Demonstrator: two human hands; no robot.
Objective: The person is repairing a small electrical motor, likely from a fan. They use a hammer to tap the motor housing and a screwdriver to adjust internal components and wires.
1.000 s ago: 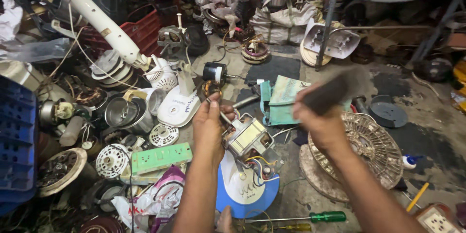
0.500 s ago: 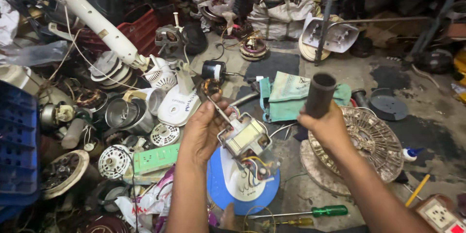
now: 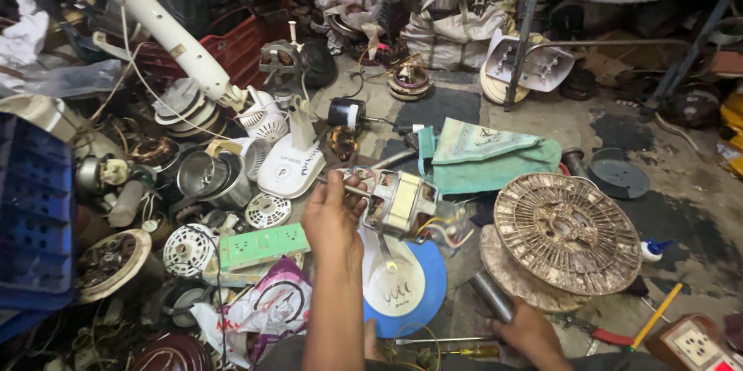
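The left hand grips one end of a small fan motor, fingers wrapped round it, holding it above a blue and white fan base. Its loose coloured wires could snag or tear if the motor twists. The right hand is closed on a grey metal pipe low by a rusty fan grille; a slip could knock the pile. The concrete floor is stained, crowded with fan parts and scrap
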